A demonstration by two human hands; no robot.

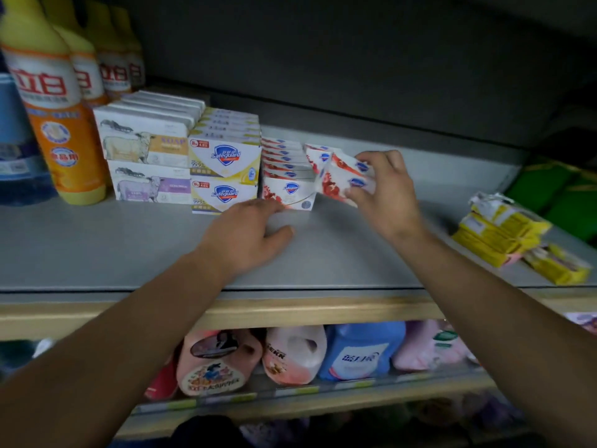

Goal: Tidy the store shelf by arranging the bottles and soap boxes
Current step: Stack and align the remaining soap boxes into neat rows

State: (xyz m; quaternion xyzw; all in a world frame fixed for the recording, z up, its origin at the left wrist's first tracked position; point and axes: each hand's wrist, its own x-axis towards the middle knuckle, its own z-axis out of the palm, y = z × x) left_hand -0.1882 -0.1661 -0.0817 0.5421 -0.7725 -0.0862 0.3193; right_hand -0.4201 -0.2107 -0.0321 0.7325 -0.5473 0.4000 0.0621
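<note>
The left hand point(250, 234) lies spread on the grey shelf point(97, 247), fingertips touching the front red-and-white soap box point(289, 193) of a row. Just right, the right hand point(384, 189) grips two tilted red soap boxes point(344, 179), blurred, perhaps more behind. Further left stand yellow soap boxes point(224, 174), sheep-printed boxes point(145, 156) and yellow bottles point(55, 108), their tops cut off

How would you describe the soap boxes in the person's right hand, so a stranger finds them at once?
On the grey shelf, pass the yellow bottles and the soap stacks. Right of the red-and-white stack, the right hand grips two red-and-white soap boxes. Only these are tilted and lifted.
</note>
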